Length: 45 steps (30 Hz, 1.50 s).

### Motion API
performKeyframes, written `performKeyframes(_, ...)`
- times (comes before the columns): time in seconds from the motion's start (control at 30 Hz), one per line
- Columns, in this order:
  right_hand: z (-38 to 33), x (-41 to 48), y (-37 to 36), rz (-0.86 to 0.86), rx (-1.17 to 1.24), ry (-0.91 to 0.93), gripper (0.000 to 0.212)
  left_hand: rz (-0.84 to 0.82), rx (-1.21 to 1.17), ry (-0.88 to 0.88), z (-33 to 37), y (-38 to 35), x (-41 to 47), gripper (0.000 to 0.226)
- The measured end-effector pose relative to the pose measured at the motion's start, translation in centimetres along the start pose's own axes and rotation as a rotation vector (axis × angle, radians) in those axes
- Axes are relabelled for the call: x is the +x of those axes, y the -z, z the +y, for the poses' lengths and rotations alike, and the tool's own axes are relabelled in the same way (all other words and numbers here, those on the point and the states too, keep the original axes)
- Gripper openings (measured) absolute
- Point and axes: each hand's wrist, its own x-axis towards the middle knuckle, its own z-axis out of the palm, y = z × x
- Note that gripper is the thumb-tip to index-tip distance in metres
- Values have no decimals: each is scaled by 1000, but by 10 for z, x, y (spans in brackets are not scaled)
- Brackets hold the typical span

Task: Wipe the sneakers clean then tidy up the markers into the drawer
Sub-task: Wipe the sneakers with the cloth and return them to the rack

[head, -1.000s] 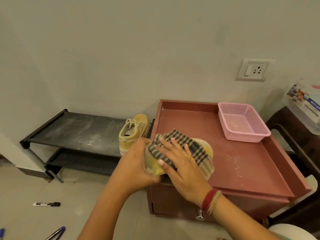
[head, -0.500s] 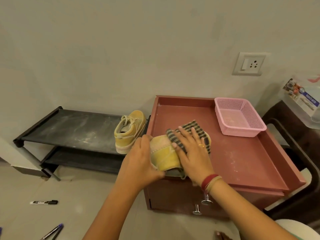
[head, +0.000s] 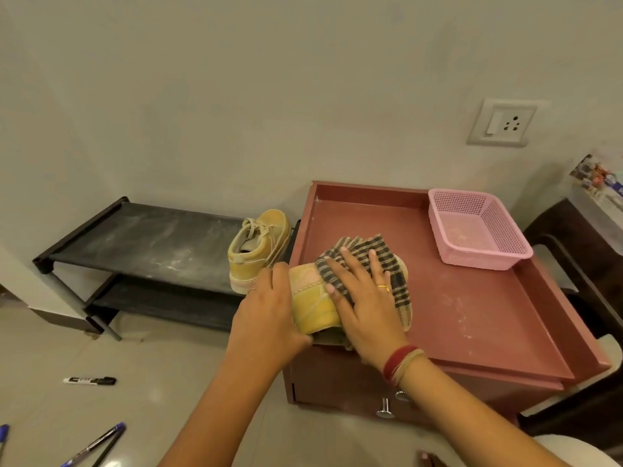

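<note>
Pressing the checked cloth (head: pixel 377 256) onto the sneaker (head: pixel 312 306) with flat, straight fingers while the left hand (head: pixel 266 315) grips its heel, the right hand (head: pixel 365 308) could, I judge, shove it off – it sits at the cabinet top's (head: pixel 472 318) front edge.

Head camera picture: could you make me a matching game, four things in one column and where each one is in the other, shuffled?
1 checked cloth
2 pink basket
3 lone sneaker
4 black marker

A on the floor
B on the black rack
C under the right hand, on the held sneaker
D on the red cabinet, far right corner

Pairs: 1-C, 2-D, 3-B, 4-A
</note>
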Motion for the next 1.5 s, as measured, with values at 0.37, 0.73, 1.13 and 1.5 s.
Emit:
performKeyframes(0.37,12,12,18,1,-48,-40,45,-31,33,-93,3,4,-3,112)
performKeyframes(0.73,-11,8,15,-76,-79,128,46,127,-11,-39,7,1,5,78)
performKeyframes(1.13,-8,-6,19,-126,69,160,48,114,51,-26,16,3,6,82)
performKeyframes(1.5,8,-6,21,-155,-39,134,47,42,146,-145,13,-11,12,90)
